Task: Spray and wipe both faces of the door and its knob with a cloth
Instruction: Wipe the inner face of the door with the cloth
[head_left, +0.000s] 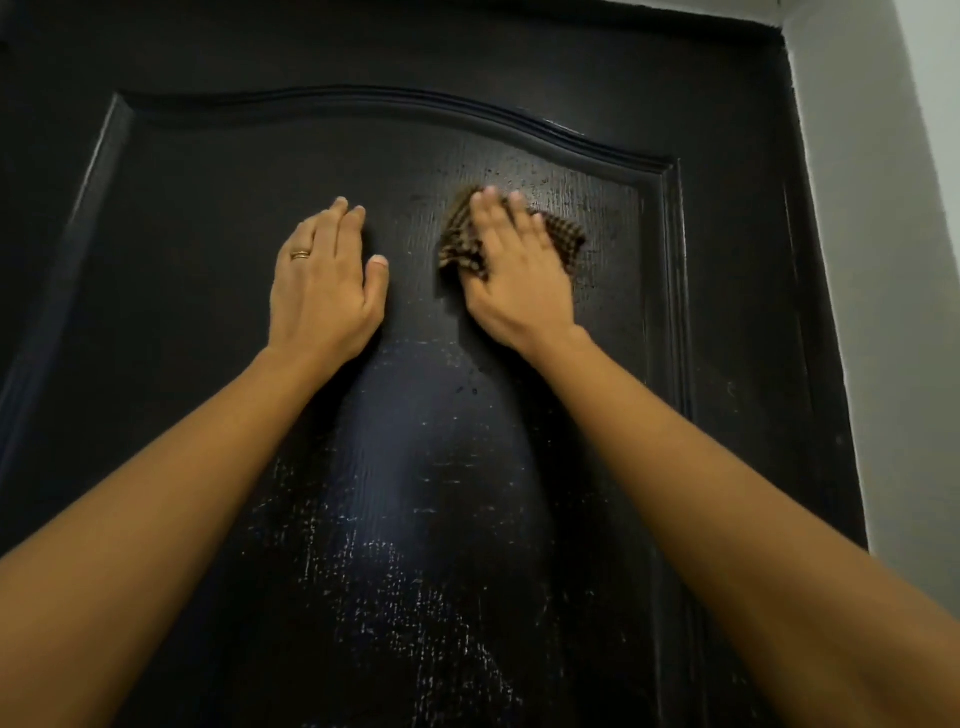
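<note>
A black panelled door (208, 218) with an arched raised moulding fills the view. My right hand (511, 270) presses a brown checked cloth (563, 239) flat against the upper right of the panel, fingers straight over it. My left hand (324, 280), wearing a ring, rests flat on the door to the left of the cloth, fingers together and holding nothing. Wet streaks and droplets show on the panel around the cloth and below my hands. The knob and the spray bottle are out of view.
A white wall (883, 234) runs along the door's right edge, beyond the black door frame (802, 208). The panel's moulding (670, 218) stands just right of the cloth.
</note>
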